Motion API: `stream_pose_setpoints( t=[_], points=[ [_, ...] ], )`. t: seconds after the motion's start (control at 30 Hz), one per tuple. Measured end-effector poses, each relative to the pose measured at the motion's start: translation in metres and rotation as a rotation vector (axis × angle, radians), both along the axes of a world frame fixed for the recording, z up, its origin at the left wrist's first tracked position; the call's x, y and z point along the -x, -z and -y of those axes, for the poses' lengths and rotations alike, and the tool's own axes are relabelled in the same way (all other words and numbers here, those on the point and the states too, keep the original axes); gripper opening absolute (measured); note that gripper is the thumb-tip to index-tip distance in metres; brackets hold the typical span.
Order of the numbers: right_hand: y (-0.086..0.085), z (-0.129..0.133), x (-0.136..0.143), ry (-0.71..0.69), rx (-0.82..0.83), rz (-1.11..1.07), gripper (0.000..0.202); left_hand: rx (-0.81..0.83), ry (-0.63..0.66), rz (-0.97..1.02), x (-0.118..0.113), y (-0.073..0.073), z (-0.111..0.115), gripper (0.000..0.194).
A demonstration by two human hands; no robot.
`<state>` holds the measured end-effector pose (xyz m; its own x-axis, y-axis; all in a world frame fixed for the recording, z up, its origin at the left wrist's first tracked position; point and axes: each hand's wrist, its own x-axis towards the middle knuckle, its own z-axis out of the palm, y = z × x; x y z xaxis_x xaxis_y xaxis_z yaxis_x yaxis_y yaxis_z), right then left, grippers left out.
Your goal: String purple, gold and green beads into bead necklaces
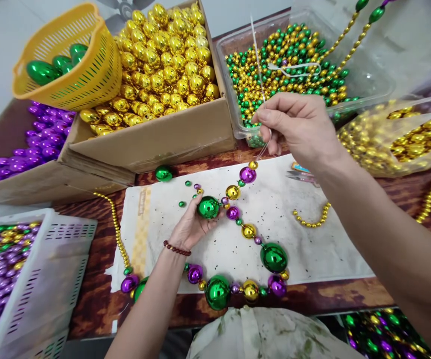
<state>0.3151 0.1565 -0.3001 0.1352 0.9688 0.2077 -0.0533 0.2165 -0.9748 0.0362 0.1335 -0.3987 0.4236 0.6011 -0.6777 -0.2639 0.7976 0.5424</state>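
My left hand grips a large shiny green bead between thumb and fingers, above a white cloth. From that bead runs a string of purple, gold and green beads, which loops across the cloth and its front edge. Another strung stretch, with a purple bead and a gold bead, leads up toward my right hand. Its thumb and fingers pinch a thin pale thread, which sticks up above the fingertips; whether a needle is on it I cannot tell. Small loose beads lie beside my left hand.
Behind stand a cardboard box of gold beads, a yellow basket and a clear tub. Snippers lie under my right forearm. A white basket is at left, a plastic bag of gold beads at right.
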Motion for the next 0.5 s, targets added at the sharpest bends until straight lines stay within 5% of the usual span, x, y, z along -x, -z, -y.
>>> stream_pose_setpoints(
  t=[0.5],
  points=[
    [0.027,-0.003,-0.032,0.198,-0.028,-0.04,0.012,0.148,0.037,0.064,0.002,-0.002,-0.001,0.038]
  ],
)
